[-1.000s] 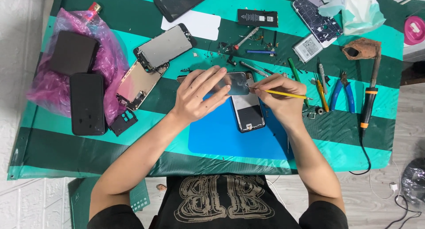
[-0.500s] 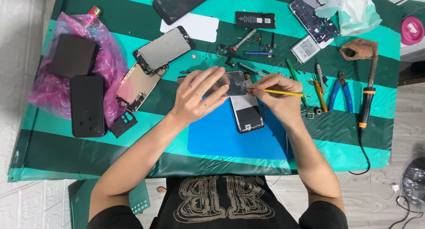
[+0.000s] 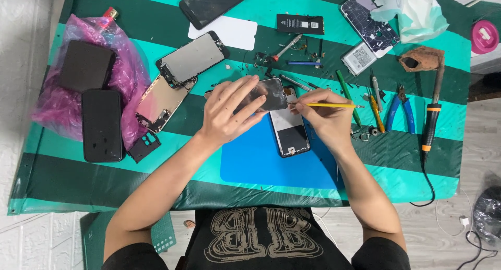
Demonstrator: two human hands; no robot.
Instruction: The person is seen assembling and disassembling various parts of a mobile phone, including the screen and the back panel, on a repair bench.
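Forearms reach up from the bottom of the frame onto a blue work mat at lower centre, laid on a green striped table cover. On the mat's upper edge lies an opened phone body, touching both hands. The left hand has its fingers closed round a dark glass panel, lifted and tilted above the phone's top end. The right hand pinches a thin yellow tool, its tip pointing left towards the panel's edge. The step in hand looks like separating the panel from the phone; the next move would seem to call for a steady, shallow pry with the panel held firmly. Right of centre lie blue-handled pliers and a soldering iron. Left of centre sit two stripped phone frames, and further left a pink bag with dark phones. At the top edge lie a black phone and a battery.
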